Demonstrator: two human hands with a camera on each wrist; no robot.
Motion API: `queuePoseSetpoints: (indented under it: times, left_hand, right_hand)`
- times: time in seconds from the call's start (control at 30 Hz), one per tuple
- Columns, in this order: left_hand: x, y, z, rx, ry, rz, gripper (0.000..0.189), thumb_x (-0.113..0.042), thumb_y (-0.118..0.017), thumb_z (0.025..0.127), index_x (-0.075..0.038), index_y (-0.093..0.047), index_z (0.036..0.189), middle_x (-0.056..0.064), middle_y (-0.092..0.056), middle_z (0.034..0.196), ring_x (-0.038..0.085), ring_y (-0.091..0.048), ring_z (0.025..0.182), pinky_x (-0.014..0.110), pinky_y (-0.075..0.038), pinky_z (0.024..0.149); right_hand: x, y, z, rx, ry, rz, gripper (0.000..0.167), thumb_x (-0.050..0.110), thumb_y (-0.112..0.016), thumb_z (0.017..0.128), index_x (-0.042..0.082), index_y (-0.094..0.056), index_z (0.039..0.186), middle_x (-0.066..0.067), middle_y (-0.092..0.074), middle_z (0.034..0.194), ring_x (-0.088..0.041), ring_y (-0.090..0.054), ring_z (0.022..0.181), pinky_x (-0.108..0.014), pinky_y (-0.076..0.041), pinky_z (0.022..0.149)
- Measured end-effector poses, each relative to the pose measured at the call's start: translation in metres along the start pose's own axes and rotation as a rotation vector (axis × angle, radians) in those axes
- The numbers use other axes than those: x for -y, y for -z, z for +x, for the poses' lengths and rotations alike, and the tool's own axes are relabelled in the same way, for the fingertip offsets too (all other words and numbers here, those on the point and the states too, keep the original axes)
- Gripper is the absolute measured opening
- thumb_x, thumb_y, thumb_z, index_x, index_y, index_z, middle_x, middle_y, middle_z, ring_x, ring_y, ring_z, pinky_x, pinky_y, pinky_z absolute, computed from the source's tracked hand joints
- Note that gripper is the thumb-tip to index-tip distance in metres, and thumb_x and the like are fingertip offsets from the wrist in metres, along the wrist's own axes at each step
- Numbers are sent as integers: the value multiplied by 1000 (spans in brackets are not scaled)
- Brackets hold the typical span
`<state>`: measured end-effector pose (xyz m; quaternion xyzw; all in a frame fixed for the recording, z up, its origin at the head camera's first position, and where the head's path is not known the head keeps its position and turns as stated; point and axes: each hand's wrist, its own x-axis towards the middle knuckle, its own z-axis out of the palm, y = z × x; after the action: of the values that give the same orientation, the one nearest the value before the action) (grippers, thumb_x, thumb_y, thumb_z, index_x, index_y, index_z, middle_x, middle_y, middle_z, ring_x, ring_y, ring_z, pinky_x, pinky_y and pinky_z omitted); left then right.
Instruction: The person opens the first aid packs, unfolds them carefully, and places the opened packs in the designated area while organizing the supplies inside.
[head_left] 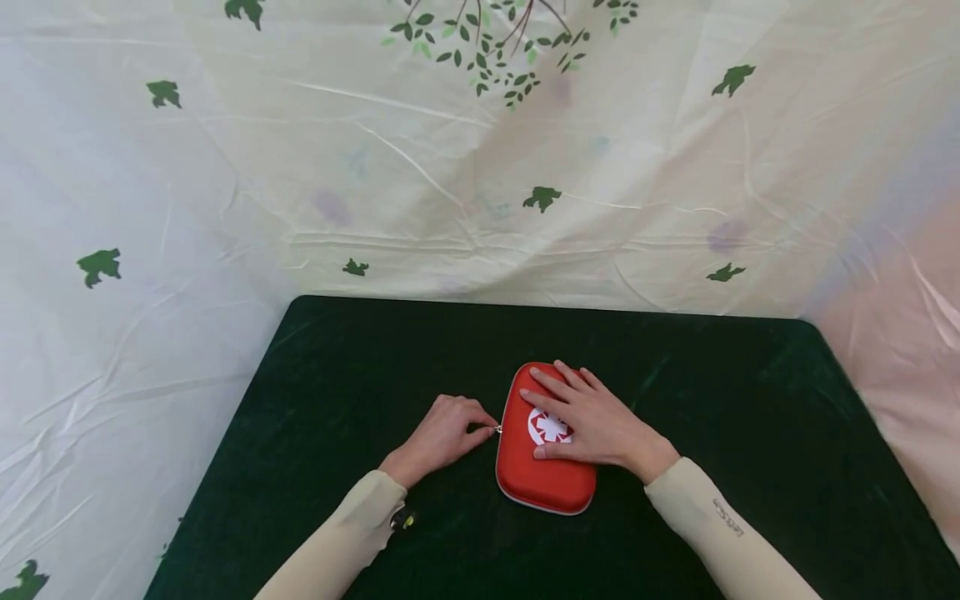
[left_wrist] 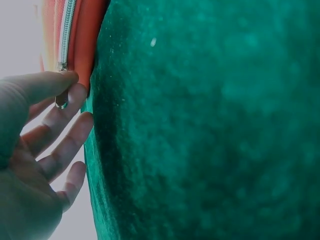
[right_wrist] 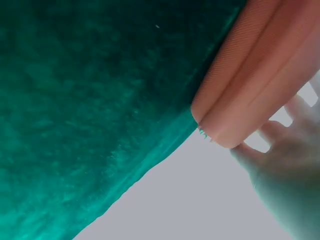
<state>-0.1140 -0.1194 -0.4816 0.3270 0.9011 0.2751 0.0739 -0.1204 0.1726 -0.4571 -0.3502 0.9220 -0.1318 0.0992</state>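
Note:
A red zip case [head_left: 525, 475] with a white round emblem [head_left: 546, 427] lies on the dark green cloth, its zipper [left_wrist: 66, 35] shown shut along the stretch seen in the left wrist view. At the case's left edge, my left hand [head_left: 447, 433] pinches the metal zipper pull [left_wrist: 61, 100] between thumb and forefinger; the other fingers are loosely bent. My right hand [head_left: 592, 421] rests spread on top of the case, covering part of the emblem. In the right wrist view the case's side [right_wrist: 260, 75] hides the fingertips of that hand [right_wrist: 290, 170].
Dark green velvety cloth [head_left: 360, 350] covers the table on every side of the case. Behind it hangs a pale curtain [head_left: 450, 208] with printed leaves and green bird shapes. A dark band with a yellow spot [head_left: 402, 518] sits at the left cuff.

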Motion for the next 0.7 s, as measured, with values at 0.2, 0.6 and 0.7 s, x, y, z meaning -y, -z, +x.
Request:
queuePoseSetpoints:
  times: [0.2,0.6,0.7]
  left_hand:
    - [0,0,0,-26,19,3,17,-24,-70,100,-19,-80,113,-7,-75,104,8,-66,95,43,-49,98]
    - [-1,3,10,-87,26,2,17,-21,-71,100,-17,-79,114,-5,-75,104,13,-67,98,45,-49,99]
    - [0,2,13,-97,20,10,17,-20,-71,99,-16,-79,114,-5,-75,103,12,-67,96,45,-50,97]
  right_hand:
    - [0,-4,-4,-40,-27,-22,88,82,-51,88,36,-36,162,2,-23,171,-36,-17,156,-63,-22,121]
    - [4,-3,-23,-105,-91,-59,90,82,-54,88,32,-38,161,-2,-33,168,-38,-30,149,-60,-40,107]
    - [4,-4,-28,-123,-106,-73,91,83,-54,87,31,-41,160,-3,-36,166,-36,-36,144,-56,-44,102]
